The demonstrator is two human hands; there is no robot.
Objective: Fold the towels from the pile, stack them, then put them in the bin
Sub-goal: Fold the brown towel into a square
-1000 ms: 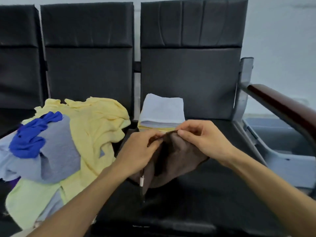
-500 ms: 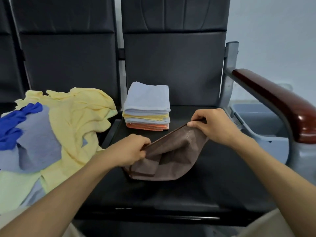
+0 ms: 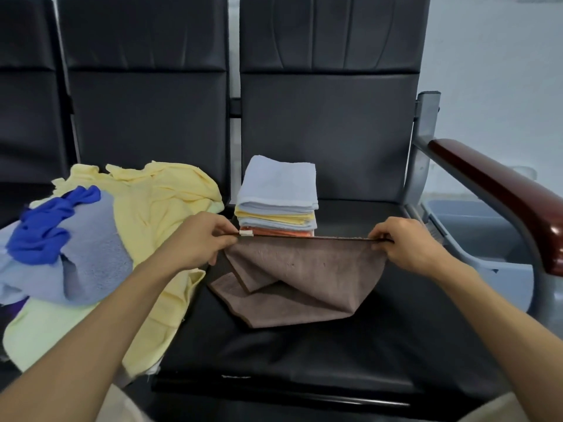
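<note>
The left hand (image 3: 195,239) and the right hand (image 3: 405,242) each pinch a top corner of the brown towel (image 3: 298,275), holding its upper edge taut above the seat (image 3: 304,354). The lower half sags onto the cushion in a crumpled heap, with one flap doubled over at the left.

If that heap is not shaken flat, the fold will likely come out crooked, and a loosened pinch would drop a corner. The taut edge runs just in front of the folded stack (image 3: 277,202), so a forward push could topple it.

The unfolded pile (image 3: 146,214) spills over the seat's left edge and the armrest (image 3: 499,193) bounds the right, with the bin (image 3: 475,236) beyond. Bare cushion shows toward the front edge.
</note>
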